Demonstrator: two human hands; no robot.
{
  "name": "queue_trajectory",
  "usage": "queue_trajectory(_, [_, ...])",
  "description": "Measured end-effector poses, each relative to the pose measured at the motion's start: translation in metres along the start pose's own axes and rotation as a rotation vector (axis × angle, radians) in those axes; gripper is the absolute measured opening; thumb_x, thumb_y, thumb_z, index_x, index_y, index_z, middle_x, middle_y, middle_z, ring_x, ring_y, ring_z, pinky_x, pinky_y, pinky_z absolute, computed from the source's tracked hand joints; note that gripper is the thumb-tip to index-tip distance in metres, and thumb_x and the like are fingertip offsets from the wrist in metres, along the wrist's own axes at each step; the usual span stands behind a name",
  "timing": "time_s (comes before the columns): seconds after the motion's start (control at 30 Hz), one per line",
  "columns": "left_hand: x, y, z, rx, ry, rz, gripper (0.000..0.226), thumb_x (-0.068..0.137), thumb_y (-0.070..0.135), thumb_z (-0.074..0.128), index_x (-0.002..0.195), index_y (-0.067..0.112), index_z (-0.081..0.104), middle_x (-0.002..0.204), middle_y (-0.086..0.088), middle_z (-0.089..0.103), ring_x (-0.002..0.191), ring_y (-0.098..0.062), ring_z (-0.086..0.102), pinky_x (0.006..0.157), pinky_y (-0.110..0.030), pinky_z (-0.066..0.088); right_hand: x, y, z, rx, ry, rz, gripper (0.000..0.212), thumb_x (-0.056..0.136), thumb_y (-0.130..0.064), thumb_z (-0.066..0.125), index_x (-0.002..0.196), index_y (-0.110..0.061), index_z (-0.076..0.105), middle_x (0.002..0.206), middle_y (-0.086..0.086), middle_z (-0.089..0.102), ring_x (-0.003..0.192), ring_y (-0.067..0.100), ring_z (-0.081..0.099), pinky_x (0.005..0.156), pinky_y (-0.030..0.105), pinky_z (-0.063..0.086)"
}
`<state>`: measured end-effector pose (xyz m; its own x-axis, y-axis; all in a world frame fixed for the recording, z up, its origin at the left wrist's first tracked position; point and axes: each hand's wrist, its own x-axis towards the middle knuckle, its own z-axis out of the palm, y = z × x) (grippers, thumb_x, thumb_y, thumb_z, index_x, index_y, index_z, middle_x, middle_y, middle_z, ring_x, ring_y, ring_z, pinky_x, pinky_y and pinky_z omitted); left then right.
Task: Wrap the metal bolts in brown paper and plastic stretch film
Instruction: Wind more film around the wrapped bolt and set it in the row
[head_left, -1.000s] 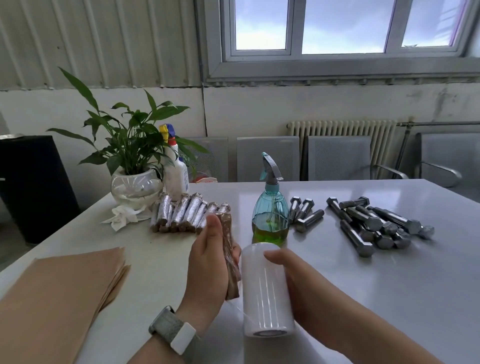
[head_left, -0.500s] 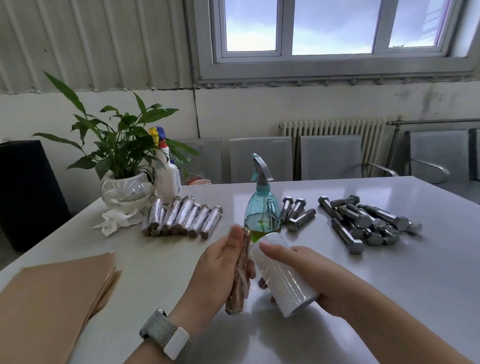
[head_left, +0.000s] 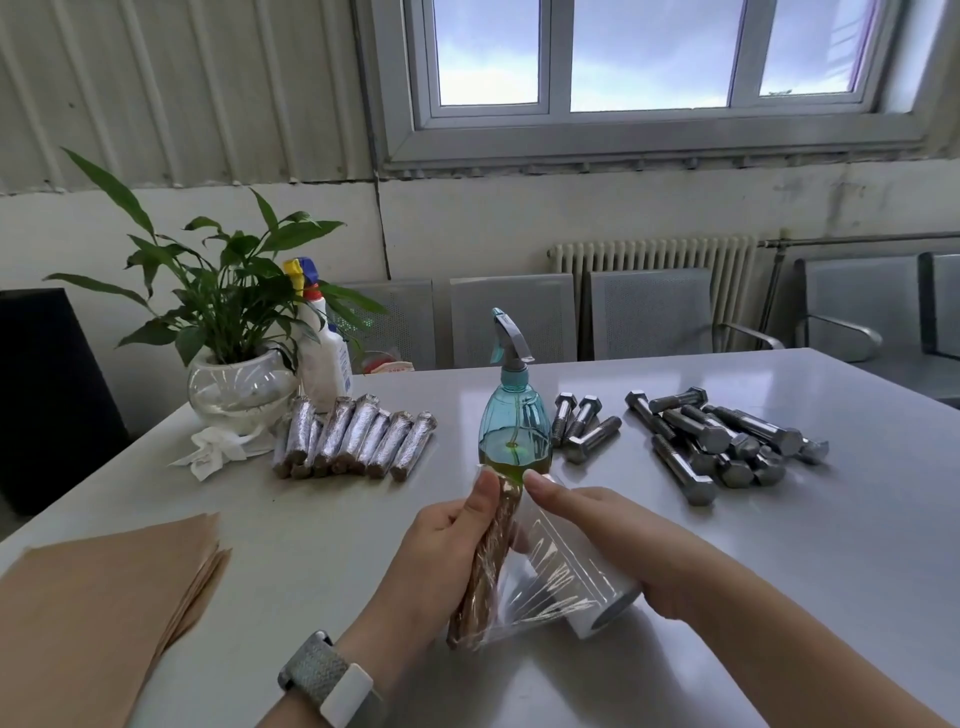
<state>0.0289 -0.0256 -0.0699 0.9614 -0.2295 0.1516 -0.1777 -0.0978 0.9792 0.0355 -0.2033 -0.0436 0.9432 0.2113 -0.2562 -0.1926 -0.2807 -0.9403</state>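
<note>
Both hands work above the table's (head_left: 779, 597) near edge: the left hand (head_left: 441, 551) grips a paper-wrapped bolt (head_left: 488, 561) upright, and the right hand (head_left: 623, 540) curls round the film roll (head_left: 597, 597), clear film stretched between roll and bolt. Directly behind them stands a spray bottle (head_left: 514, 415), partly blocking three loose bolts (head_left: 584, 428). Finished wraps (head_left: 353, 439) lie left by a plant (head_left: 228, 322), a bolt pile (head_left: 722, 447) right, and brown paper (head_left: 98, 613) near left.
</note>
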Motion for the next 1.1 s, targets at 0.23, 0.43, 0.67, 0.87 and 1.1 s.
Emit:
queue_trajectory(0.23, [0.000, -0.002, 0.008, -0.066, 0.005, -0.086, 0.069, 0.080, 0.078, 0.032, 0.073, 0.022, 0.073, 0.060, 0.006, 0.063, 0.054, -0.007, 0.057, 0.055, -0.018, 0.044, 0.003, 0.003, 0.007, -0.036, 0.094, -0.051, 0.072, 0.069, -0.075, 0.056, 0.106, -0.014, 0.068, 0.099, 0.007, 0.074, 0.090, 0.022, 0.071, 0.088, 0.033, 0.055])
queue_trajectory(0.43, [0.001, 0.003, 0.017, -0.362, 0.083, -0.096, 0.062, 0.077, 0.073, 0.038, 0.067, 0.026, 0.076, 0.061, 0.004, 0.069, 0.052, -0.009, 0.065, 0.049, -0.020, 0.048, 0.004, 0.005, 0.012, 0.166, -0.016, -0.060, 0.071, 0.065, -0.065, 0.069, 0.103, -0.006, 0.068, 0.081, 0.007, 0.074, 0.071, 0.020, 0.071, 0.068, 0.029, 0.055])
queue_trajectory(0.67, [0.008, -0.006, 0.007, -0.428, 0.260, -0.163, 0.073, 0.090, 0.068, 0.030, 0.055, 0.016, 0.068, 0.054, -0.009, 0.060, 0.039, -0.021, 0.055, 0.038, -0.023, 0.041, 0.005, 0.008, 0.034, 0.267, 0.047, -0.247, 0.057, 0.076, -0.060, 0.065, 0.102, -0.009, 0.063, 0.081, 0.008, 0.070, 0.074, 0.023, 0.068, 0.075, 0.042, 0.058])
queue_trajectory(0.87, [0.015, -0.009, 0.008, -0.295, 0.358, -0.142, 0.063, 0.092, 0.063, 0.030, 0.095, 0.018, 0.074, 0.092, -0.009, 0.075, 0.087, -0.026, 0.070, 0.087, -0.047, 0.054, 0.007, 0.014, 0.050, 0.330, 0.137, -0.342, 0.049, 0.085, -0.061, 0.054, 0.103, -0.018, 0.066, 0.097, 0.009, 0.073, 0.089, 0.024, 0.071, 0.081, 0.042, 0.059])
queue_trajectory(1.1, [0.015, -0.010, 0.013, -0.181, 0.418, -0.096, 0.047, 0.089, 0.044, 0.030, 0.085, 0.023, 0.072, 0.088, -0.004, 0.073, 0.090, -0.024, 0.067, 0.088, -0.051, 0.052, 0.008, 0.014, 0.051, 0.442, 0.159, -0.216, 0.063, 0.075, -0.067, 0.054, 0.116, -0.019, 0.061, 0.111, 0.011, 0.068, 0.101, 0.027, 0.067, 0.093, 0.053, 0.052])
